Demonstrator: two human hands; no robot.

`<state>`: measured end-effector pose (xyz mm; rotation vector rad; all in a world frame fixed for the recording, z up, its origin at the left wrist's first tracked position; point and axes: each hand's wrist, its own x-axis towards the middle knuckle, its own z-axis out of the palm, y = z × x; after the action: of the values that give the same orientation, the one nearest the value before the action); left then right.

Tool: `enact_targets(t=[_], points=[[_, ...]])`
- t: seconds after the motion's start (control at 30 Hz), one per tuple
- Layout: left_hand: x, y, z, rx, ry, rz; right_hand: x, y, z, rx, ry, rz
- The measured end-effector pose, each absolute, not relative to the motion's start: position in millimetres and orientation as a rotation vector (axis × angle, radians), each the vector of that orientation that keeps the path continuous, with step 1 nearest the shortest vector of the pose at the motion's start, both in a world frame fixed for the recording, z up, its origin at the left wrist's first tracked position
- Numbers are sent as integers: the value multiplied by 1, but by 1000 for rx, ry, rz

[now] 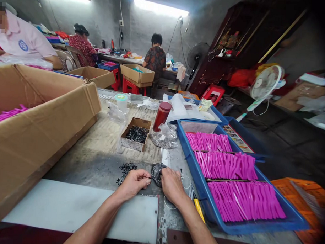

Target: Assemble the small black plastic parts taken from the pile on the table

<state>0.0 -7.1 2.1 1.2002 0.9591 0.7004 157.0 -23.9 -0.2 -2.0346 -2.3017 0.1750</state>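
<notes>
The left grip [135, 183] pinches a small black piece [150, 178], its visible tip pointing sideways toward the right grip [172, 183]; its full long axis is hidden. The right grip's fingers touch a dark plastic bag [156, 174] between both; whether they clasp it, I cannot tell. Loose black pieces [126, 172] lie on the tabletop [97, 162], just beyond and left of the left grip, pointing every way.
</notes>
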Motion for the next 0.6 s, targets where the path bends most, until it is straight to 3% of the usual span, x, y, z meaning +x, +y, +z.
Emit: enact_targets(t=[0.6], points=[[2, -10, -3, 1207, 895, 696, 164, -34, 5, -1637, -1841, 543]])
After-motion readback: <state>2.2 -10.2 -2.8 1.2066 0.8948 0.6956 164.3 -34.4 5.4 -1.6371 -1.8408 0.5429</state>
